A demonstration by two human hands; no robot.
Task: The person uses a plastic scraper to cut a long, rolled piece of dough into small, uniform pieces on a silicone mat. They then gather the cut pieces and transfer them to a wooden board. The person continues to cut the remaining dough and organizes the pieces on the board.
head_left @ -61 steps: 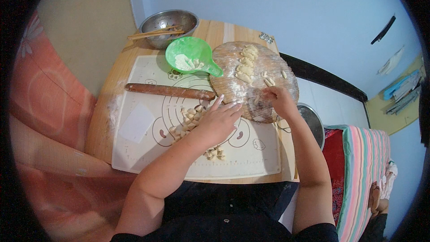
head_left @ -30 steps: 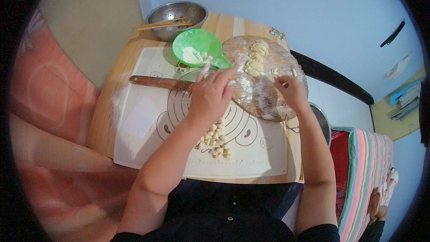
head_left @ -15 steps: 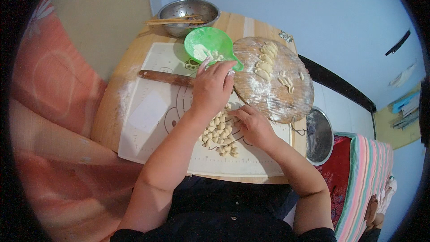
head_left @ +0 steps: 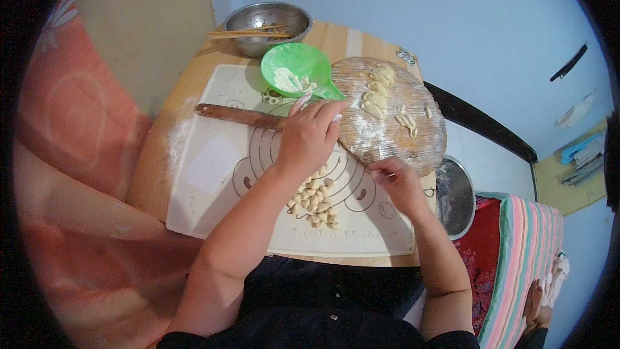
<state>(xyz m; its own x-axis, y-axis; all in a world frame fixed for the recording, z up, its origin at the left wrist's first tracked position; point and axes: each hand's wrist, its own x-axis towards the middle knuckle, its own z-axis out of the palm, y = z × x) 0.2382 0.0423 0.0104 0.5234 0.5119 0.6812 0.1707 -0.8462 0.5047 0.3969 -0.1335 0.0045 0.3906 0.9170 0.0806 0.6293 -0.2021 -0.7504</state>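
My left hand is over the mat, between a wooden rolling pin and a round ridged board. Its floury fingers are spread and bent near the handle of a green scoop-shaped bowl with white flour inside. My right hand is at the board's near edge, thumb and fingertips pinched together; whatever they hold, if anything, is too small to make out. Below my left wrist, small cut dough pieces lie heaped on the white printed mat.
Shaped dough pieces and a few thin dough bits rest on the floured board. A steel bowl with chopsticks across it stands at the table's back left. Another metal bowl sits beyond the right edge, near a striped cloth.
My right hand has moved right, from the dough heap to the board's near edge. My left hand has stayed near the green bowl. The view has shifted slightly.
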